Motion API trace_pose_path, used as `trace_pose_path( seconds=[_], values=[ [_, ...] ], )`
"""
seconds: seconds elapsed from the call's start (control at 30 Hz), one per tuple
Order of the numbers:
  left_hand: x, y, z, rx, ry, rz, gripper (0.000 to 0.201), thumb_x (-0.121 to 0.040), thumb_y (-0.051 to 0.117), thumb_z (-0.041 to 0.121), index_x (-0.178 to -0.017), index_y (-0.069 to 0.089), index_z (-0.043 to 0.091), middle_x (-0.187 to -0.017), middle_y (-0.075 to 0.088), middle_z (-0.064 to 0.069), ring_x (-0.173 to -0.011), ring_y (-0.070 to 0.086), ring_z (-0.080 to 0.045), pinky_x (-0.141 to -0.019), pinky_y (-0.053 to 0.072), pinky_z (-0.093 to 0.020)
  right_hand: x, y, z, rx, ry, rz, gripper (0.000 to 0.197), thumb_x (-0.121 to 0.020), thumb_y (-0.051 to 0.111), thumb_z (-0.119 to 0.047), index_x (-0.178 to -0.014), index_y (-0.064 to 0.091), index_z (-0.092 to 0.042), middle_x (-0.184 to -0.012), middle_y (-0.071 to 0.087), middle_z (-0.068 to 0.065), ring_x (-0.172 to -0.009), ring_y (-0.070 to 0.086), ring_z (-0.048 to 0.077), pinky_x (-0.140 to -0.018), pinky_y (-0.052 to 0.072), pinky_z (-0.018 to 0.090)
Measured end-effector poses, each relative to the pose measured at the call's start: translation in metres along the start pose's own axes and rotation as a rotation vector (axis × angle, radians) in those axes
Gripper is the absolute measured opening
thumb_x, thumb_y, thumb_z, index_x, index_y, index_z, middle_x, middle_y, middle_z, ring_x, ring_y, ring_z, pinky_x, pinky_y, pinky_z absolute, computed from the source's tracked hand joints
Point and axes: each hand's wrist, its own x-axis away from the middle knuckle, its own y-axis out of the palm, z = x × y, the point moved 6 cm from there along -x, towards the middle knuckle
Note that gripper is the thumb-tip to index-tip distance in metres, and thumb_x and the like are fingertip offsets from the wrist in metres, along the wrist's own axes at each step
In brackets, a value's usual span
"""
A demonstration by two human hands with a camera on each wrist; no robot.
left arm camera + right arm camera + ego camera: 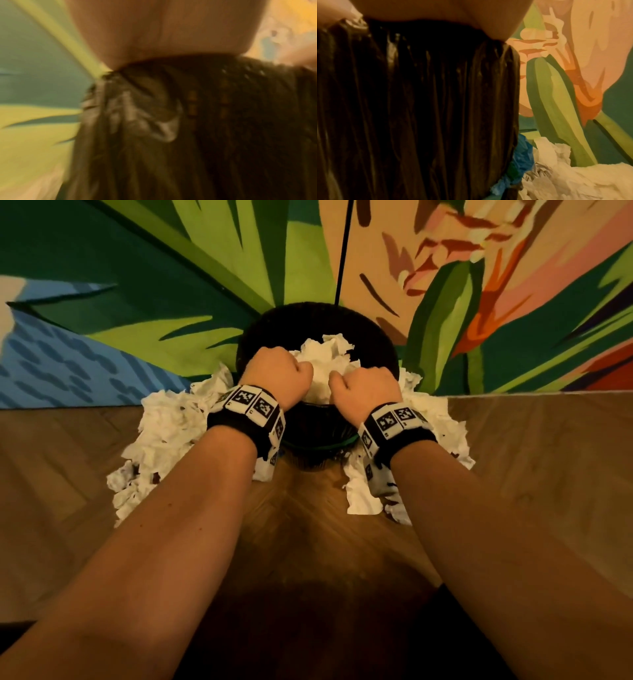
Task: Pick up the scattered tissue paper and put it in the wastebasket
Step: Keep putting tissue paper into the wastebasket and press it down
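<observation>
My left hand and right hand both squeeze a tissue wad over the wastebasket.

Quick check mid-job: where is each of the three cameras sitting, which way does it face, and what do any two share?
Head: above, looking down at both forearms, left hand and right hand over the wastebasket.
Left wrist: beside the wastebasket's dark wall; palm above, blurred.
Right wrist: beside the wastebasket; palm above, floor tissue paper lower right.
Shared: all show the wastebasket and painted wall.
</observation>
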Motion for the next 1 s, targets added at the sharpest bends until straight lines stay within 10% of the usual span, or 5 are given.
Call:
trace_pose_path(
  seconds=[0.37,0.47,0.63,0.8,1.0],
  values=[
    [0.028,-0.073,-0.093,0.495,-0.086,0.304,0.04,-0.087,0.041,0.026,-0.063,0.068,0.01,-0.045,0.053,0.007,-0.039,0.041,-0.006,-0.044,0.03,-0.026,0.007,-0.053,-0.033,-0.471,-0.103,0.382,0.034,-0.095,0.052,-0.026,-0.08,0.079,-0.012,-0.104,0.071,-0.003,-0.106,0.056,0.023,-0.091,0.026,0.006],
    [0.035,-0.064,-0.132,0.387,-0.236,0.275,0.045,-0.09,0.04,0.031,-0.069,0.069,0.003,-0.061,0.063,-0.013,-0.052,0.053,-0.023,-0.051,0.042,-0.041,0.016,-0.063,-0.097,-0.686,-0.314,0.482,0.03,-0.091,0.057,-0.018,-0.07,0.076,-0.007,-0.086,0.069,0.005,-0.087,0.063,0.023,-0.085,0.046,0.027],
    [0.081,0.014,-0.187,0.015,-0.358,-0.108,0.04,-0.099,0.046,0.037,-0.077,0.063,0.008,-0.094,0.067,-0.022,-0.085,0.06,-0.035,-0.071,0.042,-0.035,0.035,0.0,-0.164,-0.737,-0.4,0.111,0.04,-0.092,0.052,-0.028,-0.061,0.063,-0.005,-0.067,0.057,0.006,-0.065,0.055,0.018,-0.063,0.043,0.031],
    [0.167,0.105,-0.225,-0.36,-0.469,-0.606,0.054,-0.095,0.057,0.041,-0.141,0.044,0.016,-0.144,0.044,-0.014,-0.127,0.05,-0.032,-0.102,0.042,-0.039,0.07,0.122,-0.143,-0.494,-0.196,-0.423,0.044,-0.095,0.052,-0.035,-0.06,0.057,-0.011,-0.065,0.058,0.012,-0.062,0.056,0.025,-0.059,0.04,0.029],
    [0.209,0.149,-0.236,-0.143,-0.544,-0.69,0.034,-0.099,0.053,0.03,-0.129,0.056,0.014,-0.129,0.058,-0.013,-0.115,0.06,-0.03,-0.092,0.049,-0.035,0.12,0.206,-0.104,-0.299,-0.083,-0.716,0.044,-0.097,0.047,-0.041,-0.079,0.07,-0.008,-0.08,0.069,0.01,-0.077,0.064,0.025,-0.077,0.055,0.039]
  ],
)
